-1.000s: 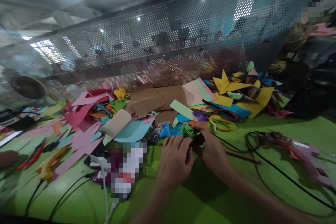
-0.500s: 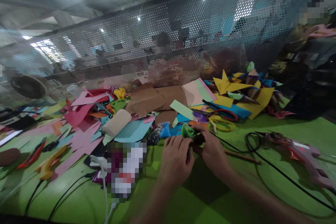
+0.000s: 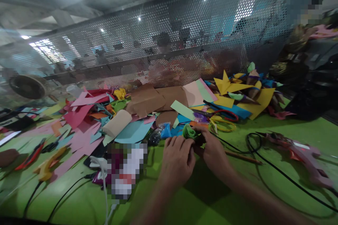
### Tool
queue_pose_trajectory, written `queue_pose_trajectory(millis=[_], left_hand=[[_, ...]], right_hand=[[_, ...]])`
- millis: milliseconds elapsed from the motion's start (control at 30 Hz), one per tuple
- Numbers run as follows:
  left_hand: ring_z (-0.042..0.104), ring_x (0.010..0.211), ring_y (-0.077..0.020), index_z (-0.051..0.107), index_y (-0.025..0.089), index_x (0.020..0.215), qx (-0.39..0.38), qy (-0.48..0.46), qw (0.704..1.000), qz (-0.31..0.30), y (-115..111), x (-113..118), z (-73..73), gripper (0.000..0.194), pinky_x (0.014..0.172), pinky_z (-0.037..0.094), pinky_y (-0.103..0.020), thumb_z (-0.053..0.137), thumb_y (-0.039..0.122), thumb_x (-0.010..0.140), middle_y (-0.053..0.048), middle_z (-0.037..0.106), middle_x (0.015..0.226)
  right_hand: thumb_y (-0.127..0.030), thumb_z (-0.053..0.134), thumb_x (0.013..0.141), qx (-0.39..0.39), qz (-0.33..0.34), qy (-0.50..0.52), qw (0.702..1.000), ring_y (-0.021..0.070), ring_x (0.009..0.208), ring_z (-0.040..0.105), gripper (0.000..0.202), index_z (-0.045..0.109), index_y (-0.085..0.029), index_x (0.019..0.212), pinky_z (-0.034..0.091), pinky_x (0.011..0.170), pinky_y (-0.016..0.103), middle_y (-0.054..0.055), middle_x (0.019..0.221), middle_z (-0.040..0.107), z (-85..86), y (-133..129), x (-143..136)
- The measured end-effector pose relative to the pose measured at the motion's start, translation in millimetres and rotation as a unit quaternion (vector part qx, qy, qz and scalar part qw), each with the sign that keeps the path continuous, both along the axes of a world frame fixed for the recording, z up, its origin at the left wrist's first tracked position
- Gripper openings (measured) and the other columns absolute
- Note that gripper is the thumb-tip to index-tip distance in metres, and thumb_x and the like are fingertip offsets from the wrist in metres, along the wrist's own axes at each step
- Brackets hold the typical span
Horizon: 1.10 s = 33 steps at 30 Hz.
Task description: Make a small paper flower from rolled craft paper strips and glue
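A small coil of green paper is held between my two hands, low over the green table. My left hand is curled, with its fingertips at the near left side of the coil. From the right, my right hand pinches around the coil with thumb and index finger. Its lower part is hidden by my fingers. Just beyond the hands lie red-handled scissors and yellow-handled scissors. A thin brown stick lies to the right of my right hand.
A pink glue gun with a black cable lies at right. Coloured paper scraps and brown sheets cover the back. A yellow glue gun and white cables are at left. Behind stands a perforated metal screen.
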State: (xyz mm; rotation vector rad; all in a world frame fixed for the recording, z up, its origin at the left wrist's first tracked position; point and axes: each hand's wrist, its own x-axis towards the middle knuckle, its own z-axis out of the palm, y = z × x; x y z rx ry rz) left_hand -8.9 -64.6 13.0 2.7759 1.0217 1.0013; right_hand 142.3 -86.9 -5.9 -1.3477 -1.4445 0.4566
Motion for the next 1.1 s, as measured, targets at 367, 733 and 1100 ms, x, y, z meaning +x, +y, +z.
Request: queue_pose_trajectory(millis=[367,733,1100], left_hand=[[0.063,0.086,-0.0208,0.06,0.021,0.115,0.03,-0.061,0.998,-0.013,0.2,-4.7,1.1,0.025,0.08,0.041,-0.036,0.047,0.016,0.095,-0.006,0.068,0.094],[0.061,0.086,-0.0218,0.059,0.022,0.12,0.039,-0.037,0.999,-0.003,0.9,-5.5,-0.4,0.029,0.081,0.041,-0.037,0.05,0.016,0.093,-0.006,0.067,0.094],[0.062,0.084,-0.0219,0.059,0.02,0.109,0.045,-0.025,0.999,0.002,0.9,-2.4,1.1,0.019,0.078,0.041,-0.036,0.048,0.017,0.094,-0.005,0.067,0.091]], right_hand=[[-0.028,0.061,0.088,0.021,0.014,0.003,1.0,0.0168,0.069,0.061,0.028,0.054,-0.02,0.113,0.052,0.063,0.029,0.005,0.091,0.066,10.3,-2.5,1.3],[-0.027,0.06,0.089,0.005,0.008,-0.022,1.0,0.0183,0.071,0.062,0.03,0.053,-0.02,0.118,0.051,0.065,0.03,0.007,0.096,0.067,7.3,-3.0,2.7],[-0.015,0.059,0.083,0.027,0.013,-0.02,0.999,0.0172,0.073,0.06,0.035,0.054,-0.02,0.117,0.051,0.069,0.029,0.005,0.096,0.065,4.0,-1.8,2.2]])
